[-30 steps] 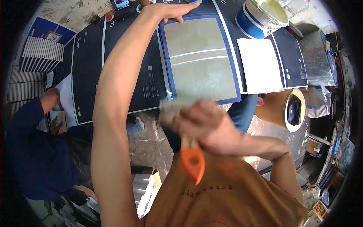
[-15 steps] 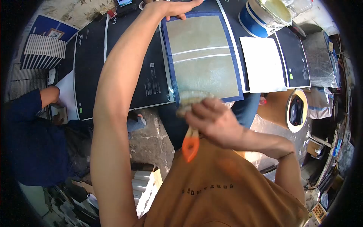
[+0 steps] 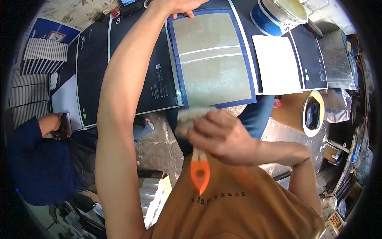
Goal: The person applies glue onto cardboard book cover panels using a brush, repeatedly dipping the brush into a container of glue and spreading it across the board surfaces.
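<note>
Wrapped around a wide paintbrush (image 3: 200, 173) with an orange handle tip, my right hand (image 3: 223, 135) is in front of my chest. The pale, glue-coated bristles hang just off the near edge of a book cover (image 3: 215, 81). Grey boards with two white strips between them make up that cover, framed by a dark blue border, and its surface looks wet. At the far edge of the cover lies my left hand (image 3: 184, 7), fingers stretched out and fingertips touching the blue border. Part of this hand is cut off by the top of the view.
A glue bucket (image 3: 274, 16) stands at the back right, with a white sheet (image 3: 276, 65) before it. Stacked books (image 3: 44, 53) sit at the far left. Another person's arm (image 3: 49, 123) reaches in at the left, holding a book. A brown drum (image 3: 290, 113) stands at the right.
My right hand has drawn the paintbrush toward my body and slightly left, off the cover's near edge. My left hand stays at the far edge. The other person's hand now has a book in it.
</note>
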The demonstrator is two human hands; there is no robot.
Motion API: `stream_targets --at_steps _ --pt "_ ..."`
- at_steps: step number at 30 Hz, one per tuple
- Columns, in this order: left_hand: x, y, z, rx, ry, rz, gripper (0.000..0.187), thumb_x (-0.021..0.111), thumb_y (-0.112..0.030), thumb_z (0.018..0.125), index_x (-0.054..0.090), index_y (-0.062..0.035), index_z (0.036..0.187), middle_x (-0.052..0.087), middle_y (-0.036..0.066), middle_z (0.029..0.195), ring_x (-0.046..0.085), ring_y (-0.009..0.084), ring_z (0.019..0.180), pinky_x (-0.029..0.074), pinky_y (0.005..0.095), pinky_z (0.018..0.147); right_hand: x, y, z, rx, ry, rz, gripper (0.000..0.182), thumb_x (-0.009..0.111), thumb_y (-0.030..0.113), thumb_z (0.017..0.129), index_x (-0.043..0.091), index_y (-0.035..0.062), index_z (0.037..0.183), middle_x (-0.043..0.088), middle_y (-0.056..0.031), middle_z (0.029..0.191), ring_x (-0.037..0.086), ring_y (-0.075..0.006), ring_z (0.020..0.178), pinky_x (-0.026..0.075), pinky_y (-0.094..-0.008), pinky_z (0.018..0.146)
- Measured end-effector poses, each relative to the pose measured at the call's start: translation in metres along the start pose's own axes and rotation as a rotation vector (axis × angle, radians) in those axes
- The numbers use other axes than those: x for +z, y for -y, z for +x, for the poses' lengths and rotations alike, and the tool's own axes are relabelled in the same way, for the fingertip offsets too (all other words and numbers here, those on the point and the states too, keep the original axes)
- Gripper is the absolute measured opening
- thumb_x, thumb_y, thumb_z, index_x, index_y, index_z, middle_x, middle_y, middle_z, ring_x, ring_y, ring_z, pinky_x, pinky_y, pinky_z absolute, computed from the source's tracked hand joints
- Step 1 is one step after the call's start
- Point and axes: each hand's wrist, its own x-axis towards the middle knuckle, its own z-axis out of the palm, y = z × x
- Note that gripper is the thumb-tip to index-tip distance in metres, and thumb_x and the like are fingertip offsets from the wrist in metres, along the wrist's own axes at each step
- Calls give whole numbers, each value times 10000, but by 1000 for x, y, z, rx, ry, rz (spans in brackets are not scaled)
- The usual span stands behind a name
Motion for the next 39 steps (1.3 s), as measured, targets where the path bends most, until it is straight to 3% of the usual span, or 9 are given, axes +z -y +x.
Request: stream_targets --at_steps 9,14,20,24,27,30,33,37,39 --pt "0 9 28 -72 -9 -25 940 59 -873 832 40 -316 1589 360 169 1555 452 358 1284 271 469 1113 6 3 3 -38 99 106 293 623 183 745 632 100 1026 575 -40 880 576 -213 852 492 -333 724" --pt "2 -9 17 -286 -91 119 1121 109 -908 801 372 -82 1513 453 168 1496 487 294 1252 311 449 1079 -12 -75 51 130 -81 -93 272 613 96 771 656 107 1040 625 -65 924 608 -282 892 503 -387 777" --pt "8 6 24 -44 -141 -23 1044 109 -876 835 256 -138 1558 453 156 1500 488 308 1264 326 467 1080 0 -15 -11 22 115 25 276 642 161 724 665 115 995 619 -51 940 605 -216 886 496 -360 796" --pt "6 6 31 -79 -167 31 982 127 -870 846 251 -213 1566 516 163 1447 562 270 1029 434 402 922 -22 -30 -6 24 -27 -140 296 645 177 738 680 152 1030 606 11 868 560 -183 809 464 -325 738" --pt "-6 -11 30 -228 13 73 1026 139 -869 846 276 -139 1554 528 185 1427 501 293 1251 374 402 1050 -34 -81 23 105 -113 -132 281 644 119 754 672 140 1033 653 -13 949 592 -231 900 456 -379 786" --pt "11 -6 32 -135 -265 155 1011 147 -867 848 306 -153 1545 524 194 1426 463 315 1322 343 416 1093 -26 -91 8 60 81 -62 263 634 95 753 674 126 1011 648 -31 952 603 -230 907 459 -375 799" --pt "13 4 33 -75 -203 -33 1029 147 -872 842 301 -135 1544 516 196 1432 400 346 1386 297 444 1134 -32 -55 -30 -12 181 -33 225 631 170 760 675 126 976 631 -17 931 592 -186 875 458 -326 787" --pt "10 1 35 -130 -207 27 1048 145 -878 837 246 -128 1562 518 186 1436 521 331 1203 355 450 1063 -62 -54 -34 17 136 -61 244 633 194 757 679 134 990 630 14 923 572 -180 851 441 -314 777" --pt "9 4 45 -74 -220 -14 1100 158 -879 837 308 -37 1528 594 176 1351 471 233 776 422 376 828 -65 -79 -18 0 -7 -135 247 635 159 757 682 142 999 633 20 924 568 -192 866 436 -329 773"
